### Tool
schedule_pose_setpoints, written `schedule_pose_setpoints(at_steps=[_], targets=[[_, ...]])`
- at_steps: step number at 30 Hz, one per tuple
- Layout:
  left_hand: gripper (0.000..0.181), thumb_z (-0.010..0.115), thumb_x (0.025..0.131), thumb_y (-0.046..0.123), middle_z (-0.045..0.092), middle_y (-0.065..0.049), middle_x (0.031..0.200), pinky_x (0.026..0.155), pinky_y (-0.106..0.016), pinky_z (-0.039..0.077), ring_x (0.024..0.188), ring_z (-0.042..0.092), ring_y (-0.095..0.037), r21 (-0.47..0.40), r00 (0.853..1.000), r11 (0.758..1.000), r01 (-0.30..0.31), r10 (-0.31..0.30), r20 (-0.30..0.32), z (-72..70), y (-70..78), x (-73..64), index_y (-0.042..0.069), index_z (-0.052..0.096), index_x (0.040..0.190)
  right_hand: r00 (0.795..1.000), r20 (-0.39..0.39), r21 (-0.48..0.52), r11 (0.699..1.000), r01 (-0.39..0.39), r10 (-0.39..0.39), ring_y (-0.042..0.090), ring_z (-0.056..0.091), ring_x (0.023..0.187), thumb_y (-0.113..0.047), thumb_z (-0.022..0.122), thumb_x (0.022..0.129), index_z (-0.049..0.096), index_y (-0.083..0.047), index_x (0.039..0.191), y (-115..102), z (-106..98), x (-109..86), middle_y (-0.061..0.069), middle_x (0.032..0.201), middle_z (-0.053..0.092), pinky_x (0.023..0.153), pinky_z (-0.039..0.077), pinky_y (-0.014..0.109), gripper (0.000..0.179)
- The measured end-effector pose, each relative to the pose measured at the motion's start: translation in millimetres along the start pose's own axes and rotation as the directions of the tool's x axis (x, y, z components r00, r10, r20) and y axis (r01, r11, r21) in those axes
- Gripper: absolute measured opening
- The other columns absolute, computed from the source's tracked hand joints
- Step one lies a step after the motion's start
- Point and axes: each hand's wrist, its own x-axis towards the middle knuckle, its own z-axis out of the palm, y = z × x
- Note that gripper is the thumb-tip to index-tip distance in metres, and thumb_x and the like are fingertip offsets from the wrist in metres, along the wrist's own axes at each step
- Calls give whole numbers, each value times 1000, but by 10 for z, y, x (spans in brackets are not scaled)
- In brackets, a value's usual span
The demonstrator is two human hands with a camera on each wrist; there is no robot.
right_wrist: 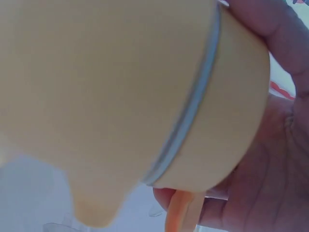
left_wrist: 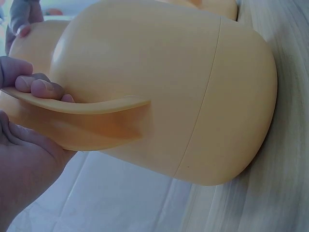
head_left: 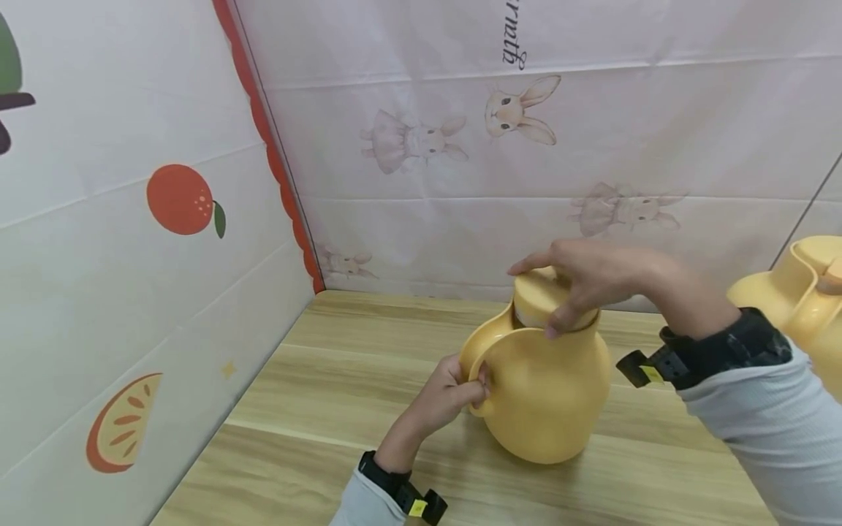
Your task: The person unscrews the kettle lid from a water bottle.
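A yellow jug (head_left: 549, 402) stands on the wooden table in the head view, its handle (head_left: 468, 352) to the left. My left hand (head_left: 437, 398) grips that handle, its fingers curled through the loop, as the left wrist view also shows. Over the top, my right hand (head_left: 595, 274) holds the round yellow lid (head_left: 536, 296) between thumb and fingers. A grey ring (right_wrist: 192, 104) lies between lid and jug body in the right wrist view. Below the lid there, an orange tab (right_wrist: 182, 210) sticks out near the fingers. The jug's inside is hidden.
A second yellow jug (head_left: 770, 296) stands at the right edge, partly behind the right forearm. The wood-grain table (head_left: 368, 351) meets a cloth-covered back wall (head_left: 421, 241) with printed rabbits and a left wall (head_left: 250, 292) with printed fruit.
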Motion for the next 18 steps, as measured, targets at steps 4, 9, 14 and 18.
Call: schedule_pose_setpoints(at_steps=[4, 9, 14, 18], targets=[[4, 45, 79, -2, 47, -2, 68, 53, -25, 34, 59, 42, -11, -2, 1000, 1000, 6, -6, -4, 2, 5, -5, -3, 45, 75, 1000, -13, 5, 1000, 9, -9, 19, 48, 74, -31, 81, 65, 50, -12, 133, -61, -86, -25, 3, 84, 54, 64, 41, 33, 77], [5, 46, 78, -1, 47, -2, 69, 53, -24, 35, 59, 42, -11, -3, 1000, 1000, 10, -10, -6, 9, 7, 0, -5, 44, 76, 997, -79, -43, 999, -30, 26, 20, 48, 80, -35, 81, 66, 50, -19, 133, -101, -199, -106, 4, 94, 54, 67, 41, 36, 76], [4, 46, 78, -2, 47, -2, 69, 53, -26, 34, 59, 42, -11, -3, 1000, 1000, 19, -19, -9, 4, 9, -3, -4, 44, 76, 992, -117, -53, 997, -56, 49, 21, 49, 85, -42, 81, 66, 49, -23, 132, -87, -233, -143, 4, 100, 54, 69, 42, 37, 76], [2, 46, 77, -3, 47, -2, 69, 53, -25, 34, 59, 42, -11, -2, 1000, 1000, 24, -24, -11, 0, 11, -3, -3, 44, 76, 992, -123, -31, 998, -47, 43, 22, 49, 84, -39, 81, 66, 50, -20, 132, -70, -215, -145, 5, 99, 54, 68, 42, 37, 75]])
